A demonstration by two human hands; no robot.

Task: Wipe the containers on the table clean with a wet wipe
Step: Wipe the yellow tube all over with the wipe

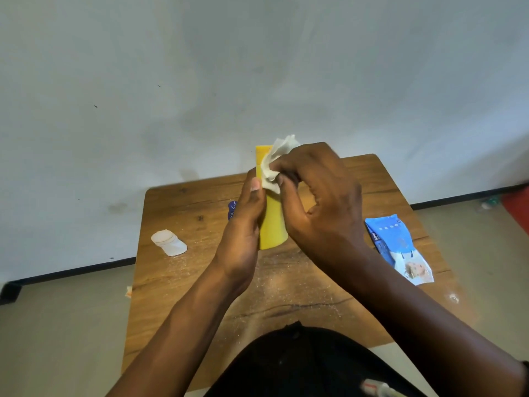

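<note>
My left hand (243, 224) grips a tall yellow container (272, 224) and holds it upright above the wooden table (200, 282). Against the container's upper part, my right hand (320, 202) presses a crumpled white wet wipe (274, 164). A small white container (169, 242) lies on its side at the table's left edge. Behind my left hand peeks a dark blue container (232, 209), mostly hidden.
A blue wet-wipe pack (398, 247) lies at the table's right side. White dust speckles the tabletop. A grey wall stands close behind the table. My dark-clothed lap (300, 365) is at the near edge, and a red object (518, 207) sits on the floor far right.
</note>
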